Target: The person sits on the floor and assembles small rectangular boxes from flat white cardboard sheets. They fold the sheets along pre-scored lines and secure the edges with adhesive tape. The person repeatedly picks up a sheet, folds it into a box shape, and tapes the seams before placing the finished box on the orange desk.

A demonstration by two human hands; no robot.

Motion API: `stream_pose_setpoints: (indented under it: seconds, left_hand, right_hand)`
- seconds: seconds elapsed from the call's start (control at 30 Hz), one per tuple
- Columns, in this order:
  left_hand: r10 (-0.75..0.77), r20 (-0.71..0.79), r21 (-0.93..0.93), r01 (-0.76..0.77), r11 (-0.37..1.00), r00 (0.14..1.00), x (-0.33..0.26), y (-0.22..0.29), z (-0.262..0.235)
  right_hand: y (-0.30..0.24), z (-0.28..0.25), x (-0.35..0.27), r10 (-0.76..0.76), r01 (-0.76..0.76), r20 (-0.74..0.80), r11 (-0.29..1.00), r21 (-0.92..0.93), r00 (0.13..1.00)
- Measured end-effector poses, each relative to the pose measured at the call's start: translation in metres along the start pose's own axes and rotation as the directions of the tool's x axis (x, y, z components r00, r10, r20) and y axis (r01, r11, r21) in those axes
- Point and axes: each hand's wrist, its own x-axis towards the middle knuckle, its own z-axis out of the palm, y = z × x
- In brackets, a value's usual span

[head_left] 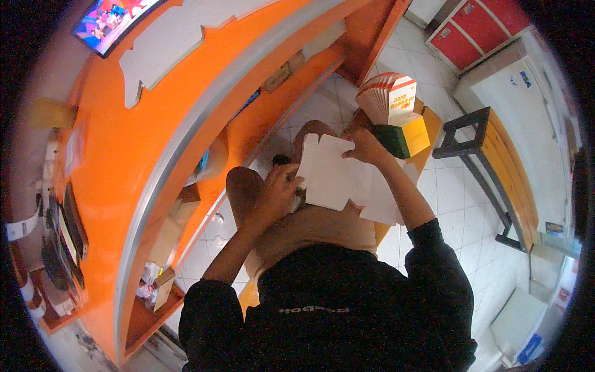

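A flat white cardboard blank (pixel 331 170) with notched, tabbed edges lies over my lap, its plain side up. My left hand (pixel 279 189) is at its left edge, fingers curled and closed on the border. At the upper right corner my right hand (pixel 367 147) pinches the card, thumb on top and the other fingers partly hidden. Under my right forearm, more white card (pixel 383 193) spreads to the right; whether it joins the blank I cannot tell. Just beyond the right hand stand a fanned stack of printed cartons (pixel 387 99) and a green and yellow box (pixel 414 137).
On my left runs an orange counter (pixel 167 105) with a grey edge, bearing a large white cut-out sheet (pixel 164 49) and a lit screen (pixel 114 22). Shelves underneath hold boxes and bags. To the right are a wooden bench (pixel 508 167) with dark legs and a white fridge (pixel 527 93).
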Motion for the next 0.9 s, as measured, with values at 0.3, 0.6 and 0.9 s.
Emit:
stream_pose_setpoints:
  seconds: [0.3,0.6,0.9]
  left_hand:
    - [0.272,0.025,0.245,-0.270,0.931,0.962,-0.015,0.051,0.008]
    - [0.298,0.114,0.327,-0.319,0.890,0.948,-0.008,0.074,0.024]
    - [0.025,0.703,-0.271,0.235,0.933,0.711,0.078,0.007,0.025]
  right_hand:
    - [-0.052,0.020,-0.026,0.072,-0.105,-0.112,0.937,-0.333,0.991]
    - [-0.074,0.043,-0.067,-0.173,0.125,-0.061,0.874,-0.469,0.983]
    - [-0.057,-0.016,-0.089,0.026,-0.012,-0.110,0.992,0.129,0.994]
